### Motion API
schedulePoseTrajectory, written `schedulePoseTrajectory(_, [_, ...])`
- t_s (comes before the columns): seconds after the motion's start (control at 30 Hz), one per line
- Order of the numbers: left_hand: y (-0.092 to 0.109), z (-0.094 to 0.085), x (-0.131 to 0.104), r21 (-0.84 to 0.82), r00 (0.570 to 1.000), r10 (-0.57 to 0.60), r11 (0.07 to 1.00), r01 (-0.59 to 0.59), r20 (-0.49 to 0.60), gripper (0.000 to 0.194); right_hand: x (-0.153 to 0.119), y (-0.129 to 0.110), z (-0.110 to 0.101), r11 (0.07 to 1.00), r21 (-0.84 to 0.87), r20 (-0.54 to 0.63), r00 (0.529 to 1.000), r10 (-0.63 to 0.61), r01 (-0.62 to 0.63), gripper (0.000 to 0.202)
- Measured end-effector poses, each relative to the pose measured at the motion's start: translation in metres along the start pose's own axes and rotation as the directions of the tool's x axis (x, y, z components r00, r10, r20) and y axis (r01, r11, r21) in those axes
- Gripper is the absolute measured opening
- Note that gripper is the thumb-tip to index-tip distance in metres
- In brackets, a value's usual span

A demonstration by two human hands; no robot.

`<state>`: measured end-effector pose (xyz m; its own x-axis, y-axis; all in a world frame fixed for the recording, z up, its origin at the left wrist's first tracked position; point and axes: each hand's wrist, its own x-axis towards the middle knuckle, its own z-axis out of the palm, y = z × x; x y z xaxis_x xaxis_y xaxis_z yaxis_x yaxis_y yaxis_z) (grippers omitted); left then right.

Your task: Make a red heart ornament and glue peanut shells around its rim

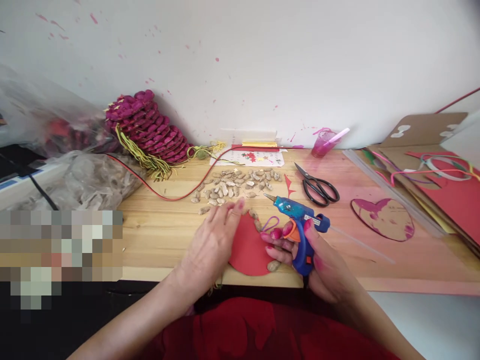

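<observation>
My right hand (324,257) is wrapped round the handle of a blue glue gun (296,207). Its orange trigger is under the fingers, and the metal nozzle points up and left. A red card piece (249,247) with a curved edge lies in front of me, partly covered by my left hand (213,240). That hand is closed at the card's upper left edge; what its fingertips hold, if anything, is hidden. Peanuts (254,214) sit along the card's upper right edge, and a single peanut (274,265) lies by its lower right. A purple cord loop (270,223) shows beside the card.
Loose peanuts (225,190) spread behind the card. Black-handled scissors (318,187), a heart-shaped cardboard piece (386,218) and a pink cup (323,145) stand or lie rightward. A purple peanut craft (150,127) leans on the wall; a red-black cable (168,198) crosses the table.
</observation>
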<state>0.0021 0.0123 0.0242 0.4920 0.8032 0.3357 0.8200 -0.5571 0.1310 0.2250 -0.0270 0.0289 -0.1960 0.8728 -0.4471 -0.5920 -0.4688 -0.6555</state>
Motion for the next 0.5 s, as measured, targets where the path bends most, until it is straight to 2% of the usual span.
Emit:
schedulePoseTrajectory(0.1, [-0.009,-0.006,-0.015,-0.163,0.995,-0.089,0.983,0.082,-0.036,0.061,0.001,0.001,0.000,1.000,-0.018,-0.005,1.000,-0.011,0.011,0.043])
schedulePoseTrajectory(0.17, [-0.011,-0.009,-0.027,-0.250,0.996,-0.088,0.964,0.091,0.025,0.067,0.002,0.001,0.001,0.997,-0.048,-0.028,0.998,-0.062,0.061,0.039])
schedulePoseTrajectory(0.23, [-0.010,-0.010,-0.037,-0.294,0.990,-0.099,0.948,0.123,0.097,0.083,0.002,-0.001,0.002,0.986,-0.101,-0.047,0.989,-0.137,0.132,0.035])
schedulePoseTrajectory(0.33, [-0.009,-0.008,-0.042,-0.330,0.985,-0.121,0.931,0.157,0.126,0.096,0.000,-0.004,0.006,0.958,-0.210,-0.060,0.976,-0.211,0.194,0.039])
schedulePoseTrajectory(0.4, [-0.011,-0.007,-0.038,-0.360,0.991,-0.087,0.925,0.118,0.100,0.092,-0.003,-0.005,0.007,0.943,-0.264,-0.057,0.973,-0.225,0.203,0.042])
schedulePoseTrajectory(0.5, [-0.020,-0.009,-0.026,-0.374,0.996,0.022,0.927,0.010,0.081,0.076,-0.010,-0.004,0.006,0.940,-0.286,-0.031,0.979,-0.201,0.184,0.040])
